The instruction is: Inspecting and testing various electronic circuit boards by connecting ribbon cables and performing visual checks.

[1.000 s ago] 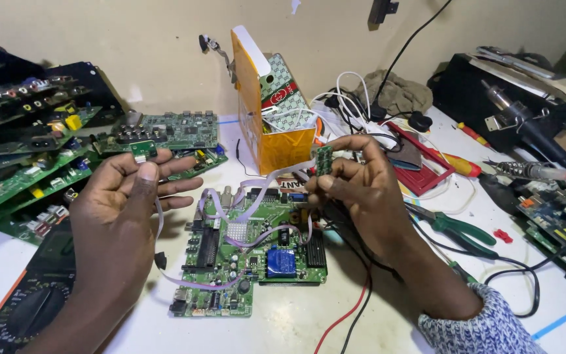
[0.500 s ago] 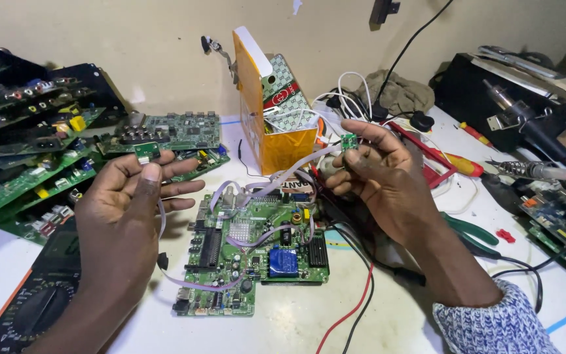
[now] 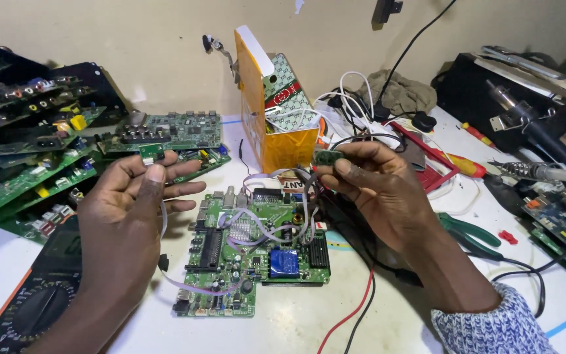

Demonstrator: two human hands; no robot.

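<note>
At the far left a stack of green circuit boards [image 3: 21,151] leans on the white surface [image 3: 296,328], well to the left of the main board. In front of that stack, at the lower left corner, lies a dark multimeter [image 3: 27,308], partly covered by the left forearm.

The left hand [image 3: 126,216] hovers just left of the main board, palm turned inward. Its fingers [image 3: 178,191] are loosely spread, while thumb and forefinger pinch a small green connector board [image 3: 151,153] at the upper edge of the hand. A thin pale cable [image 3: 191,287] hangs from that hand and curves toward the main board's lower left corner.

The main circuit board [image 3: 257,252] lies flat in the middle of the surface, carrying a blue block component [image 3: 283,262], a ribbed heat sink [image 3: 319,249] and loops of pale ribbon wire [image 3: 257,223] across its top. Behind the main board stands an open orange box [image 3: 276,111] against the wall.

The right hand [image 3: 381,196] is raised above the main board's right edge. Its fingers [image 3: 352,172] are drawn together, pinching a small green module [image 3: 327,157] from which wires run down toward the main board. A red lead [image 3: 352,314] and a black lead [image 3: 368,308] trail from below the main board's right side toward the near edge.

Right of the main board lie green-handled pliers [image 3: 473,233], and farther right a soldering iron [image 3: 545,172] rests near more boards.
</note>
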